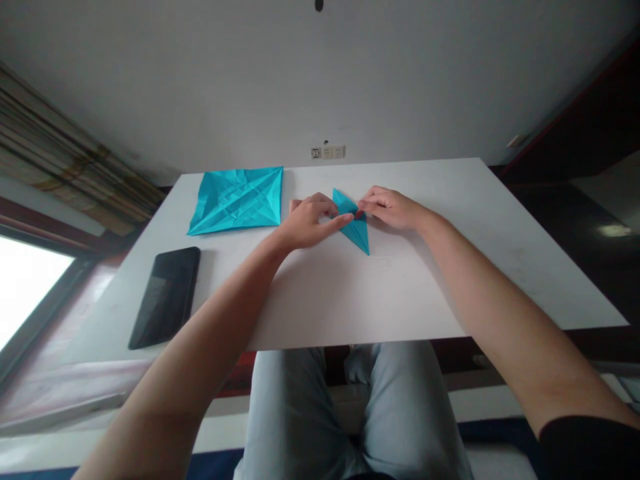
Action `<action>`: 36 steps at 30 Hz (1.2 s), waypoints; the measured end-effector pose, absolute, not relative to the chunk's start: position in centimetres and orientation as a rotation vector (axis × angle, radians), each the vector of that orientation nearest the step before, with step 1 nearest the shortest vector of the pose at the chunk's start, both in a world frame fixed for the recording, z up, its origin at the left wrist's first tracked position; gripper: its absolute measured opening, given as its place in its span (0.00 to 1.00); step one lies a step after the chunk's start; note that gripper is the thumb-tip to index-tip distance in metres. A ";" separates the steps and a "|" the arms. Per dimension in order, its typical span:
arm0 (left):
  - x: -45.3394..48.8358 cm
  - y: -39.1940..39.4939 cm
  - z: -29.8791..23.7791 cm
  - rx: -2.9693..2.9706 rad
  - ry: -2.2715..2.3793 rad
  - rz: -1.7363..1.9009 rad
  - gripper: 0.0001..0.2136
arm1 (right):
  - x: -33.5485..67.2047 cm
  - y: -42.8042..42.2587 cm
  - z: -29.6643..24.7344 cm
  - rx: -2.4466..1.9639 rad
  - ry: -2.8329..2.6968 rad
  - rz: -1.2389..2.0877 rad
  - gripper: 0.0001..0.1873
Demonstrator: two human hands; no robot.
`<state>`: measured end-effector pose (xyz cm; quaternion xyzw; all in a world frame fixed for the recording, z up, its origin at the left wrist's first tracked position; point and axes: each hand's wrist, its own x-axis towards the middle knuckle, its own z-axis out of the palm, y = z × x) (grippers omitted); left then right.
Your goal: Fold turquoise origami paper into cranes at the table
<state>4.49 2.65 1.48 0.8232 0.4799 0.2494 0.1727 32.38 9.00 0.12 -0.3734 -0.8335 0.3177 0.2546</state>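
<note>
A small blue folded paper [356,235] lies on the white table between my hands, with one sharp point toward me and another toward the wall. My left hand [316,220] rests at its left side, thumb stretched across the middle and fingers curled by the edge. From the right, my right hand [387,205] pinches the paper's right edge near the middle. Something dark reddish shows at the centre by the fingertips, too small to make out. The fingers partly hide the paper's middle.
A larger creased blue sheet [240,200] lies at the table's back left. Nearer me on the left is a black phone or tablet [167,293]. The white table [520,267] meets a wall with sockets [327,153]. My legs [345,413] are below its front edge.
</note>
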 end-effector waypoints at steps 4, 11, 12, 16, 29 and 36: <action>4.5 2.9 1.2 2.327 1.392 0.729 0.21 | 32.1 8.7 0.3 -1.020 -2.233 0.881 0.37; 4.1 3.0 1.4 2.310 1.395 0.705 0.20 | 31.8 7.8 1.3 -0.848 -2.165 0.868 0.32; 4.1 3.0 1.5 2.299 1.394 0.707 0.21 | 31.8 7.8 1.4 -0.850 -2.148 0.897 0.32; 4.1 3.1 1.7 2.289 1.402 0.666 0.18 | 31.5 7.4 1.5 -0.888 -2.157 1.078 0.32; 2.5 3.0 3.5 2.269 1.286 0.443 0.15 | 32.3 7.5 2.1 -1.073 -2.283 1.128 0.30; 1.9 3.4 3.3 2.330 1.214 0.363 0.16 | 33.3 7.7 2.5 -1.039 -2.443 1.199 0.32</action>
